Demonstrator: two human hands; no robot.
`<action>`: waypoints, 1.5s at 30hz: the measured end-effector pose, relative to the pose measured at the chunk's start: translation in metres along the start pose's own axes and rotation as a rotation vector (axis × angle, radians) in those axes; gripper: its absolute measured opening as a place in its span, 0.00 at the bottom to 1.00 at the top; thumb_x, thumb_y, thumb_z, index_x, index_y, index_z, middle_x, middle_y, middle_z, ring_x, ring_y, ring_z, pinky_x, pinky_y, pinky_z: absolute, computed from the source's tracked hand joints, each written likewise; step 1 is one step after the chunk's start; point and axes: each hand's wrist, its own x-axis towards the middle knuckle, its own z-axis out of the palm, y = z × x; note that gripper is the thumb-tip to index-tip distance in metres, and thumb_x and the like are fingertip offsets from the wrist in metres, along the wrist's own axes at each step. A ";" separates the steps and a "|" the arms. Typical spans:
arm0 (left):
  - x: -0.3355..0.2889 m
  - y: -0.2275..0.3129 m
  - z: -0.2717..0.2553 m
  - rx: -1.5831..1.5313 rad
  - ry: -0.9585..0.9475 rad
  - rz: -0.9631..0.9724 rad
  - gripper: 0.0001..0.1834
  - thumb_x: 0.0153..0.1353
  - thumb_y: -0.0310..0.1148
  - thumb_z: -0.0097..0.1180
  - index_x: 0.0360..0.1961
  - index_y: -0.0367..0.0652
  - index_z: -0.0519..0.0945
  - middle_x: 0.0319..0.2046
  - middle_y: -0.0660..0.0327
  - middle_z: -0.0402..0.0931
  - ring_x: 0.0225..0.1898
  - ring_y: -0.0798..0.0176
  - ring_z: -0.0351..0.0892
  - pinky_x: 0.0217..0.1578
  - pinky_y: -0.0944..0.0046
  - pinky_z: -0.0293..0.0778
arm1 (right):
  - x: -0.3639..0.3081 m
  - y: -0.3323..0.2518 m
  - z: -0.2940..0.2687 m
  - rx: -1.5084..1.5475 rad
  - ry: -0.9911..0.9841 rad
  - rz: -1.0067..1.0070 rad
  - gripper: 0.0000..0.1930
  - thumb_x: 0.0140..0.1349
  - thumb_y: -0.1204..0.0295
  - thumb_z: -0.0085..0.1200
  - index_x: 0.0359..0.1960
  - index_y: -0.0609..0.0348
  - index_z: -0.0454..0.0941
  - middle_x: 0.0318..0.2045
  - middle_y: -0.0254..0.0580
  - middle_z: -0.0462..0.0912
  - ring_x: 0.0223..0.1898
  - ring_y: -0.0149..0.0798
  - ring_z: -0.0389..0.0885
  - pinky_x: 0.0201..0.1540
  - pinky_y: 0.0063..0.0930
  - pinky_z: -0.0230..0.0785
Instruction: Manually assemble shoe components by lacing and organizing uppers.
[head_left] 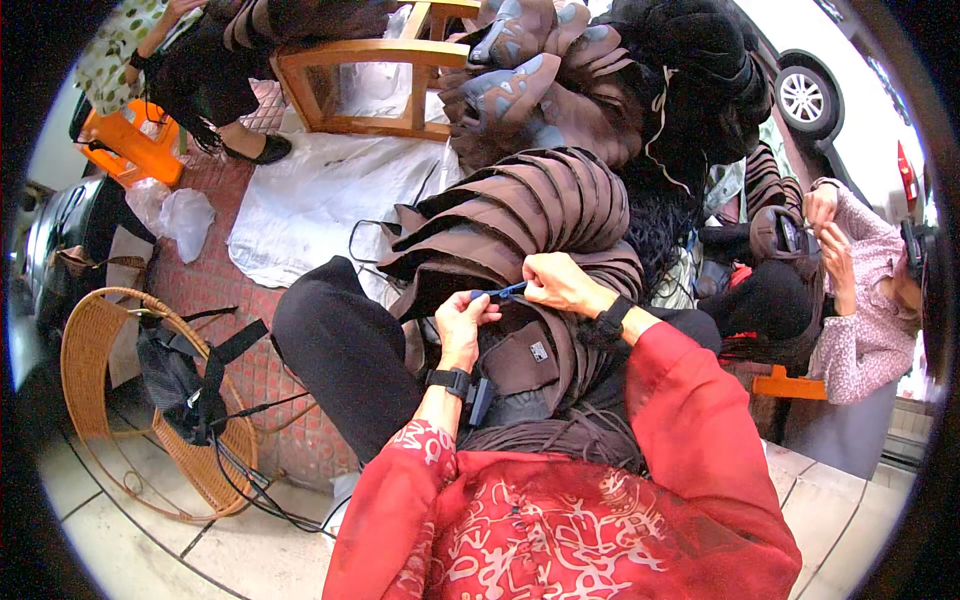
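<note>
Between the pinched fingers of our left hand [461,325] and right hand [562,283], which clamp its ends, we have a slim blue strip-like object [512,290], and a loosened pinch could drop it into the layered brown fabric folds [510,222] beneath and beyond them.

The camera rides on the person's head, the left one of a side-by-side pair, and peers steeply down over the wearer's red top [560,525], which looms closest along the lower edge. The left hand [462,328] and right hand [560,283] lie near, around mid-view. Past them it faces forward to a wooden frame [360,48] farther off, its fisheye sweep catching a wicker frame [85,350] leftward, another person [868,290] rightward and a distant car wheel [803,100].
</note>
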 end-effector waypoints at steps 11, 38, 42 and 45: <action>0.002 0.007 0.005 0.016 -0.102 0.035 0.09 0.56 0.28 0.51 0.35 0.37 0.67 0.28 0.57 0.74 0.26 0.67 0.75 0.24 0.70 0.75 | 0.002 -0.007 -0.001 0.175 0.005 -0.040 0.09 0.44 0.71 0.52 0.27 0.62 0.72 0.20 0.48 0.74 0.24 0.47 0.74 0.29 0.35 0.67; -0.014 0.003 -0.001 0.124 -0.138 -0.069 0.17 0.44 0.22 0.55 0.37 0.31 0.67 0.26 0.59 0.72 0.22 0.68 0.72 0.22 0.70 0.74 | 0.003 -0.010 0.010 -0.310 -0.044 -0.348 0.05 0.48 0.72 0.51 0.24 0.56 0.69 0.18 0.41 0.68 0.21 0.43 0.72 0.24 0.32 0.66; -0.013 0.010 0.003 0.163 -0.150 -0.043 0.16 0.47 0.25 0.54 0.38 0.32 0.67 0.26 0.59 0.72 0.22 0.69 0.71 0.20 0.71 0.72 | 0.002 -0.009 0.011 -0.302 -0.037 -0.362 0.05 0.49 0.71 0.49 0.21 0.57 0.67 0.19 0.41 0.71 0.21 0.45 0.74 0.23 0.34 0.67; -0.009 0.021 0.011 0.248 -0.179 -0.090 0.10 0.53 0.32 0.54 0.34 0.39 0.70 0.24 0.63 0.71 0.20 0.72 0.71 0.15 0.75 0.67 | 0.001 -0.009 0.010 -0.233 0.033 -0.393 0.05 0.48 0.72 0.49 0.21 0.58 0.66 0.18 0.42 0.71 0.20 0.45 0.73 0.22 0.35 0.66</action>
